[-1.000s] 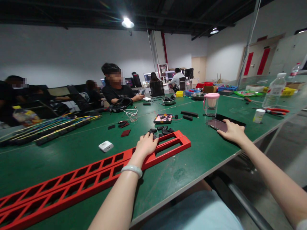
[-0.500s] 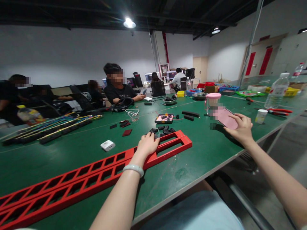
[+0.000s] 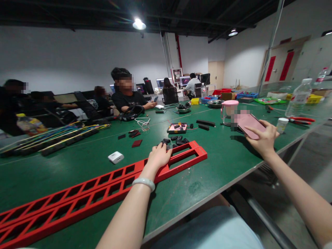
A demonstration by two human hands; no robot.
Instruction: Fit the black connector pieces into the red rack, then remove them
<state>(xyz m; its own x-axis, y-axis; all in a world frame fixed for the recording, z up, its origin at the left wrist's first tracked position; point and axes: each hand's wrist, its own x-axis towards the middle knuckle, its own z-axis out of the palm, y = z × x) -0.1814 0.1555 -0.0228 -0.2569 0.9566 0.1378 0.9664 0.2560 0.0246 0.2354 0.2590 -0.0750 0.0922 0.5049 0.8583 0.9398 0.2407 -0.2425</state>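
Observation:
My right hand (image 3: 268, 138) grips a phone (image 3: 250, 126) with a pink face and a dark edge, tilted above the table's right side. Its thumb and fingers are at the phone's near end. My left hand (image 3: 159, 155) lies palm down across a long red slotted frame (image 3: 185, 162), fingers stretched forward and slightly bent over its far bar. Just beyond those fingertips is a heap of small black parts (image 3: 180, 140). A second red frame lies alongside the first. Whether any small part is under the left fingers is hidden.
On the green table (image 3: 90, 157) are a white charger (image 3: 116, 157), cable bundles (image 3: 64, 140), an open box with wires (image 3: 177, 128), a pink-lidded cup (image 3: 230, 114), a small white bottle (image 3: 282, 125), red-handled pliers (image 3: 302, 120) and a water bottle (image 3: 298, 98). A person (image 3: 127, 97) sits opposite.
My right hand and the phone have shifted slightly right, and the phone shows more of its pink face. My left hand stays on the red frame.

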